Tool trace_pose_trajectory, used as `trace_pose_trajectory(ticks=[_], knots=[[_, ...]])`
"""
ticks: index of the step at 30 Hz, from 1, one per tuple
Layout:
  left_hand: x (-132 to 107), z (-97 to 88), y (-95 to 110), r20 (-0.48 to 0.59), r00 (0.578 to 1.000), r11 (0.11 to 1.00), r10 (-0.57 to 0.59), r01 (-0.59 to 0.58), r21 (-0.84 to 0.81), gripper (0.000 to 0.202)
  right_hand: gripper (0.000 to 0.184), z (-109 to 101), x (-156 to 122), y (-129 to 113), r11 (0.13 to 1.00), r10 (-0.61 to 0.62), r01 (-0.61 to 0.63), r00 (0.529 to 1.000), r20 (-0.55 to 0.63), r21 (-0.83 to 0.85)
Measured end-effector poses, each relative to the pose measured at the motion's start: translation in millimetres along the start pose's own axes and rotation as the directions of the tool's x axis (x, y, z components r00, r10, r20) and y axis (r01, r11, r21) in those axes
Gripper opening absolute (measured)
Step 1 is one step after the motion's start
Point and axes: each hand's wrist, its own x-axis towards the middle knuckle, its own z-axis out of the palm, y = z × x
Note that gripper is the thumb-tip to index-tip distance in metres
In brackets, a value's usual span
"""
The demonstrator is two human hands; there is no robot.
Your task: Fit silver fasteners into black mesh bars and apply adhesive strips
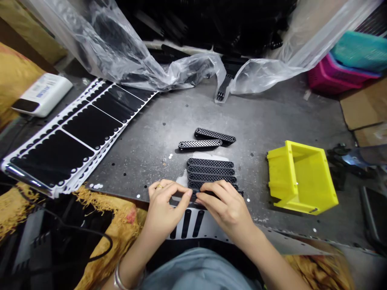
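My left hand (pixel 165 203) and my right hand (pixel 224 203) meet at the near edge of the grey table (pixel 272 121), fingers curled and pressing together on a black mesh strip (pixel 193 196). Just beyond the fingers lies a tight row of black mesh strips (pixel 211 170), side by side. Two loose mesh strips (pixel 208 139) rest farther out on the table. Under my hands lies a white sticker sheet (pixel 193 225) with black oblong labels, partly hidden by my wrists.
A stack of white sheets with black labels (pixel 72 133) covers the left. A yellow plastic bin (pixel 302 177) lies tipped on the right. A clear plastic bag of black parts (pixel 187 48) spreads across the back. Pink and teal baskets (pixel 344 64) sit far right; a white device (pixel 42 94) far left.
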Motion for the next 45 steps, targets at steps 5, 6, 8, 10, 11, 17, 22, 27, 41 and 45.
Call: trace_pose_trajectory(ticks=[5,6,8,10,11,17,22,27,41,45], knots=[[3,3.4,2,0.014,0.999,0.999,-0.053,0.053,-0.009,0.019,0.02,-27,-17,13,0.996,0.088,-0.088,0.996,0.033,-0.006],[3,3.3,1,0.019,0.999,0.999,-0.05,0.05,-0.011,0.019,0.019,-33,-23,18,0.985,0.162,-0.164,0.986,0.034,0.046],[3,2.7,0,0.024,0.999,0.999,-0.037,0.037,-0.01,0.019,0.012,-42,-35,28,0.937,0.302,-0.303,0.953,0.035,0.171],[4,2.0,-3,0.021,1.0,1.0,-0.012,0.012,0.002,0.018,0.008,-45,-43,37,0.893,0.372,-0.362,0.928,0.013,0.268],[4,1.7,-5,0.02,1.0,1.0,0.001,-0.002,0.013,0.018,0.008,-44,-45,40,0.881,0.383,-0.366,0.924,0.0,0.299],[4,-3.0,-7,0.047,0.996,0.991,0.081,-0.086,0.101,0.021,0.011,-39,-50,42,0.891,0.321,-0.307,0.947,0.014,0.335],[18,-8.8,12,0.049,0.954,0.92,0.295,-0.298,0.256,0.022,0.022,-46,-69,42,0.938,0.346,-0.335,0.926,-0.154,0.092],[53,14.2,30,0.345,0.812,0.777,0.47,-0.566,0.274,0.114,0.015,-43,-75,51,0.933,0.356,-0.356,0.934,-0.012,-0.056],[-2,-11.0,36,0.302,0.847,0.873,0.437,-0.48,0.084,0.028,0.02,-63,-91,23,0.982,0.164,-0.171,0.982,0.093,0.082],[-31,-0.8,28,0.256,0.884,0.881,0.392,-0.44,0.172,0.016,0.026,-47,-94,21,0.981,0.174,-0.18,0.981,-0.087,-0.067]])
